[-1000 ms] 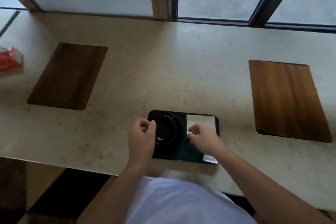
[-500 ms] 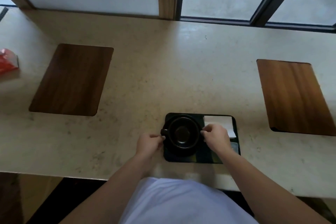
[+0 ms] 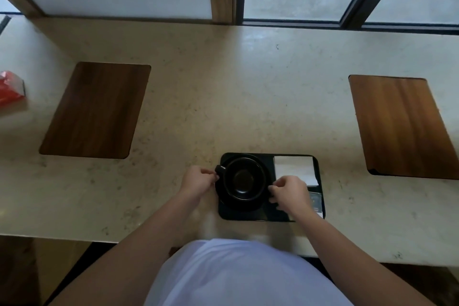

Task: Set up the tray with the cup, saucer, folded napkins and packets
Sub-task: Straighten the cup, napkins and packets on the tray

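A black tray lies near the counter's front edge. On its left half a black cup stands upright on a black saucer, the handle pointing left. A white folded napkin covers the tray's far right corner. A packet shows partly at the near right, behind my wrist. My left hand pinches at the saucer's left rim beside the handle. My right hand pinches at the saucer's right rim.
Two wooden placemats lie on the beige counter, one at the left and one at the right. A red packet box sits at the far left edge. Windows run along the back.
My hands moved from above the tray to both sides of the saucer. The cup is now uncovered and the view has shifted, so the tray sits further right.
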